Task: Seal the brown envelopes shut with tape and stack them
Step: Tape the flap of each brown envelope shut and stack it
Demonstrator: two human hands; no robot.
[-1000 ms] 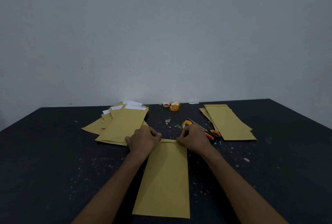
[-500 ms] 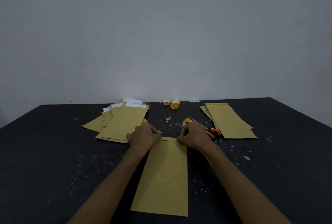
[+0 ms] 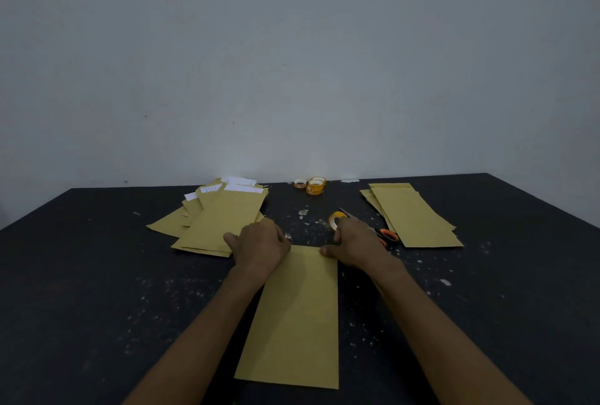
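One brown envelope (image 3: 297, 317) lies lengthwise on the black table in front of me. My left hand (image 3: 259, 247) covers its far left corner with curled fingers. My right hand (image 3: 354, 247) grips the far right corner, thumb on the paper at the top edge. The fingertips of both hands are hidden behind the knuckles. A roll of tape (image 3: 336, 219) stands just beyond my right hand, and whether the fingers touch it is unclear. On the left lies a loose pile of envelopes (image 3: 220, 219) with white sheets sticking out. A neater stack of envelopes (image 3: 414, 214) lies on the right.
Orange-handled scissors (image 3: 384, 234) lie between my right hand and the right stack. Several small tape rolls (image 3: 313, 185) sit at the table's far edge by the wall. Pale scraps and specks dot the dark tabletop (image 3: 97, 274).
Both hands stay at the envelope's far edge, barely shifting. The narrow lighter strip seen along the top edge a second ago no longer shows between them.
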